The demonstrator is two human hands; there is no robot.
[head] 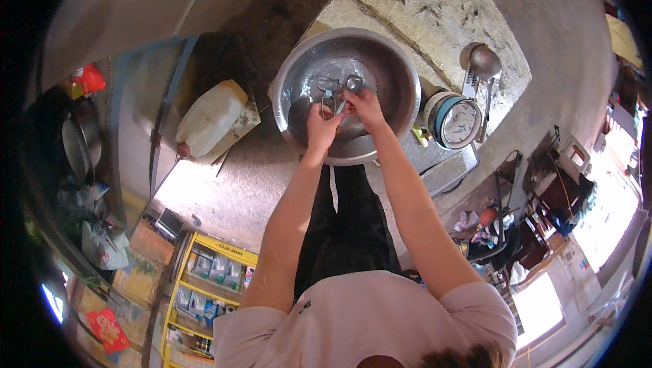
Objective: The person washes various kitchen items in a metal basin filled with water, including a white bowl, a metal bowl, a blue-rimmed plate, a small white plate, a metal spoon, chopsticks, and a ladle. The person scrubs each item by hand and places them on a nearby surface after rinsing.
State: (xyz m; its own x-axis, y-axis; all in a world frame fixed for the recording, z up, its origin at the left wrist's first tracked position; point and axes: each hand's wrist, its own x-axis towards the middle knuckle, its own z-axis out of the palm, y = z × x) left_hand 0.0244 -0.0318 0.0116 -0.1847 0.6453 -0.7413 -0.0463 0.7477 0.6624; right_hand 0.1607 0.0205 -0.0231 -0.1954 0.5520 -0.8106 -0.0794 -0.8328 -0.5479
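Both of my hands are over a wide metal basin (402,87) that seems to hold a little water. My right hand (364,108) grips a metal spoon (353,82), its bowl pointing away from me. The spoon's handle runs down toward the left fingers, which seem to touch it. In my left hand (322,128) is a small metal utensil with a looped wire handle (328,94); its exact kind is not clear. The head of this utensil lies over the basin's floor, beside the spoon.
Right of the basin, stacked bowls (458,121) stand beside a ladle (485,62) and a slotted utensil (469,85) on a rough stone slab (428,1). A whitish plastic jug (214,118) lies to the left. A yellow shelf rack (219,243) with packets stands lower left.
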